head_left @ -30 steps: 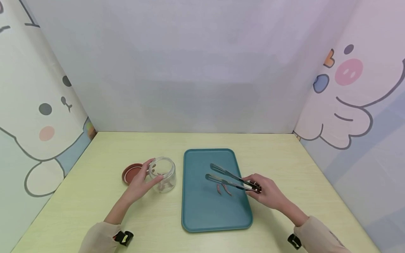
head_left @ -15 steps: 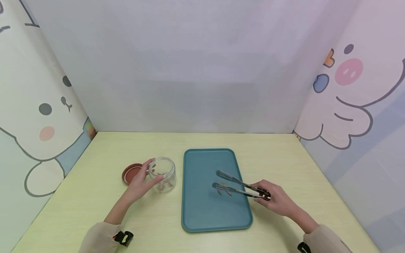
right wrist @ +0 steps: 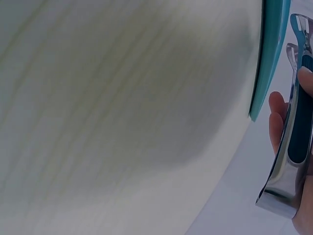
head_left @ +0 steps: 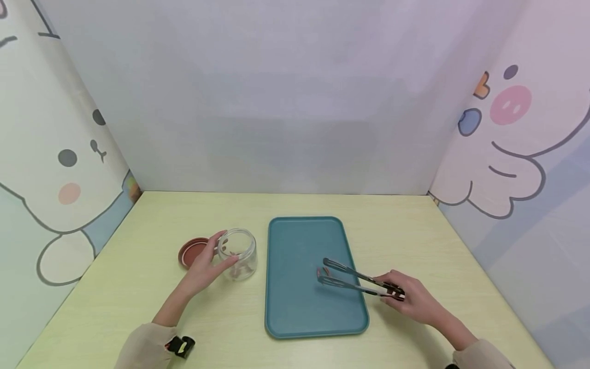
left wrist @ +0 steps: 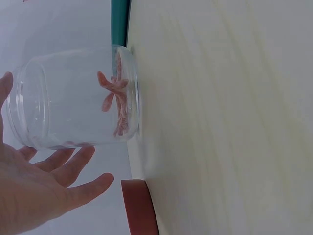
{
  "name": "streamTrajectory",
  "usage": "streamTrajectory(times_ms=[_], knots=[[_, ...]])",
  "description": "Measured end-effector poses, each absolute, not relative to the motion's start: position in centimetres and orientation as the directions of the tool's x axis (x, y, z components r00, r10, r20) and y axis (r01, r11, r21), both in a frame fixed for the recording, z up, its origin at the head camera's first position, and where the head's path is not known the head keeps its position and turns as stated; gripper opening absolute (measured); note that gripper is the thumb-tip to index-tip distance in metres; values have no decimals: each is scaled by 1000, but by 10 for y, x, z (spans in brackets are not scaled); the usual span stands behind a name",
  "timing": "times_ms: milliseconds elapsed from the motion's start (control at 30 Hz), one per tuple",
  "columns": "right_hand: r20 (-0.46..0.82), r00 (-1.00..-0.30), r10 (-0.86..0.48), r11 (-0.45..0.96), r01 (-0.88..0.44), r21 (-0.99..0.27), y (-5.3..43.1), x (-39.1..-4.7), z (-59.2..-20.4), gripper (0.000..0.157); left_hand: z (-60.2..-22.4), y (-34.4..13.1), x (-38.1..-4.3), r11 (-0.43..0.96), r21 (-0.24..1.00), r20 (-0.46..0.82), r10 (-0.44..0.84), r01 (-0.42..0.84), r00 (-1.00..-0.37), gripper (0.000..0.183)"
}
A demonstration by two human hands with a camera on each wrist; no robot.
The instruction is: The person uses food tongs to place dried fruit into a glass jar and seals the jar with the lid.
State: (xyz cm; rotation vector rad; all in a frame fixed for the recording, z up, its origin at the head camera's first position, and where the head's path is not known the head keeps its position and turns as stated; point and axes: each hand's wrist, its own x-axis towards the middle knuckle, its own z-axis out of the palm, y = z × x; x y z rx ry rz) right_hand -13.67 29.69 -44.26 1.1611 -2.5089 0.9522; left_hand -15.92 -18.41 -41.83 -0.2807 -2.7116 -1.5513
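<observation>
2 bits [head_left: 326,270] lie on the right-hand half of the tray [head_left: 299,318], at the tips of the tongs [head_left: 350,286]; the right hand [head_left: 410,297] is the nearer of the 2, past the tray's right edge, so the bits lie to its left and a little farther from the person. The tongs reach in from the right; the bits' long axes seem to run near to far, roughly across the tongs; 1 shows between the 2 tips, the other just beside the nearer tip and partly masked by it; whether metal touches bit or tray, I cannot tell.

The right hand's grip is closed round the handle end, while the tongs' 2 arms stand clearly apart with nothing pinched between them; the right wrist view shows the handle within the hand, but not the bits.

The left hand [head_left: 205,264] grasps the jar [head_left: 246,261] near its rim, with thumb and fingers on either side; the jar stands upright on the tabletop [head_left: 221,328], left of the tray, with more bits at its bottom; the lid [head_left: 191,252] lies to its left, partly behind that hand.
</observation>
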Motion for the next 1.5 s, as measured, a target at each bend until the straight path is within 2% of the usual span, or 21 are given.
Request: streamTrajectory(times_ms=[367, 733, 1033, 1367, 1500], knots=[[449, -674, -587, 521, -739, -427, 310, -127, -442, 48, -424, -186, -162, 501, 850, 100, 151, 163, -983, 74], [449, -698, -557, 565, -715, -411, 313, -121, -443, 46, -399, -176, -150, 493, 857, 87, 146, 149, -985, 70], [456, -679, -575, 561, -733, -384, 308, -121, -444, 45, -422, -185, -161, 495, 854, 94, 152, 158, -984, 73], [447, -669, -594, 548, -743, -384, 302, -121, -442, 43, -404, -178, -152, 494, 854, 97, 154, 162, -983, 70], [459, -663, -591, 542, -748, -383, 301, -122, -442, 43, -409, -180, -154, 501, 852, 90, 151, 155, -984, 71]])
